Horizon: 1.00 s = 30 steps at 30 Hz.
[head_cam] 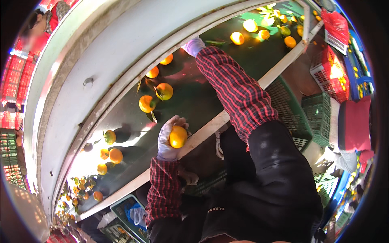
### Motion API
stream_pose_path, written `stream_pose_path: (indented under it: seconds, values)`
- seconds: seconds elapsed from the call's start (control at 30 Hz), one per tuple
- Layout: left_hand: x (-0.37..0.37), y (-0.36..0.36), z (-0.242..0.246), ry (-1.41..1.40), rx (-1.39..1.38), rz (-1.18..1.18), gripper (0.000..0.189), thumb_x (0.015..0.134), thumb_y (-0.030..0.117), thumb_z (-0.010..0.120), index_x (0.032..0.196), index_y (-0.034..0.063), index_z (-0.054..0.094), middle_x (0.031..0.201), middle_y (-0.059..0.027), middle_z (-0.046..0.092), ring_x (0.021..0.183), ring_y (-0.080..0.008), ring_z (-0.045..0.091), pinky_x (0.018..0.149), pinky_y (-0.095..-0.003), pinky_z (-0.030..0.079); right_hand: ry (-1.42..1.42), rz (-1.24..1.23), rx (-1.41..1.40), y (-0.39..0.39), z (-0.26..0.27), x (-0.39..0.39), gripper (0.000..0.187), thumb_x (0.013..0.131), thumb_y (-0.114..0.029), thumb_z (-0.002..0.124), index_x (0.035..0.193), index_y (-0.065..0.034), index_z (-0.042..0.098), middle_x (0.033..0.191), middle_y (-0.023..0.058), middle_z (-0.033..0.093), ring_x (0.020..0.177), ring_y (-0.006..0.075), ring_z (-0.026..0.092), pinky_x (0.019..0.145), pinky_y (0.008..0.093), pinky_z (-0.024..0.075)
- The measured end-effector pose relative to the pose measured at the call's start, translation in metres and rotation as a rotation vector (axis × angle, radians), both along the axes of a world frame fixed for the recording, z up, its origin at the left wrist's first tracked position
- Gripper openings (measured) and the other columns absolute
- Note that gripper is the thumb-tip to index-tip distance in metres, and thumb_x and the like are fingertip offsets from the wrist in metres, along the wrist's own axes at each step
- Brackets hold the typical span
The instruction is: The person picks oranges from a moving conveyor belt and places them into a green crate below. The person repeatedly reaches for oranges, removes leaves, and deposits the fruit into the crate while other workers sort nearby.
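In my gloved left hand rests an orange citrus fruit, above the near rail of a dark green sorting belt. My right arm, in a red-and-black checked sleeve, reaches across the belt. The gloved right hand is at the far white metal side panel, whose edge hides its fingers, so what it holds cannot be seen. Between the hands lie several loose fruits, among them a leafy one and an orange one.
More fruits, such as one orange, lie toward the belt's left end, others at its upper right. A pale rail runs along my side. Green plastic crates stand at the right, a blue-green one below. Other people are at the edges.
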<state>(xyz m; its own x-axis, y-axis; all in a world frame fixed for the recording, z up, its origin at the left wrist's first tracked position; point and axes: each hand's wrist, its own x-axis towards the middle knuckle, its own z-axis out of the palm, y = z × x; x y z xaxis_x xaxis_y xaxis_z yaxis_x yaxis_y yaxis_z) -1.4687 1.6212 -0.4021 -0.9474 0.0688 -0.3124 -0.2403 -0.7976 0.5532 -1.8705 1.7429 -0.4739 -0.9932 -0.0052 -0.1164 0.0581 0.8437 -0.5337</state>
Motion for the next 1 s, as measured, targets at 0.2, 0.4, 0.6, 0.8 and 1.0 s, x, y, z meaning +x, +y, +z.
stream_pose_path:
  seconds: [0.2,0.4,0.6,0.8,1.0]
  values:
    - [0.003,-0.003,-0.002,0.026,0.021,0.026,0.049,0.092,0.036,0.062,0.123,-0.0007,0.055,0.108,-0.0159,0.059,0.099,-0.029,0.06,0.081,-0.0424,0.053,0.221,0.422,-0.076,-0.038,-0.029,0.022,0.064,0.076,-0.04,0.076,0.131,-0.0165,0.054,0.119,0.0196,0.06,0.111,0.0369,0.059,0.098,0.0433,0.0467]
    - [0.003,0.001,0.001,0.037,-0.01,0.019,0.046,0.092,0.038,0.062,0.122,0.0026,0.057,0.104,-0.0127,0.06,0.095,-0.0275,0.06,0.079,-0.0389,0.053,0.194,0.523,-0.239,0.012,0.067,0.092,0.049,0.083,-0.041,0.067,0.12,-0.0106,0.062,0.109,0.02,0.065,0.106,0.0347,0.062,0.093,0.0429,0.0489]
    - [0.001,0.004,0.011,0.082,0.014,-0.021,0.037,0.095,0.034,0.058,0.118,0.0059,0.06,0.104,-0.0096,0.062,0.094,-0.0251,0.061,0.079,-0.0396,0.052,0.4,-0.135,0.589,0.124,0.08,0.027,0.045,0.085,-0.035,0.062,0.128,-0.0235,0.055,0.141,0.0123,0.043,0.116,0.0334,0.051,0.094,0.0466,0.0422]
    - [0.004,0.006,0.013,0.019,-0.102,0.052,0.039,0.095,0.033,0.06,0.124,0.0076,0.056,0.114,-0.0085,0.061,0.1,-0.0248,0.061,0.08,-0.041,0.053,-0.011,0.034,0.472,0.143,0.084,0.039,0.056,0.08,-0.035,0.071,0.133,-0.0342,0.052,0.136,0.0112,0.05,0.115,0.0324,0.059,0.098,0.0424,0.0486]
    - [-0.002,0.005,0.012,0.065,-0.069,-0.064,0.072,0.088,0.055,0.061,0.139,0.0074,0.041,0.116,-0.0129,0.059,0.09,-0.0234,0.062,0.076,-0.0371,0.055,0.436,0.585,-0.641,0.069,0.098,0.203,0.06,0.075,-0.039,0.075,0.122,-0.0059,0.058,0.115,0.0182,0.061,0.11,0.0344,0.059,0.096,0.0418,0.0469]
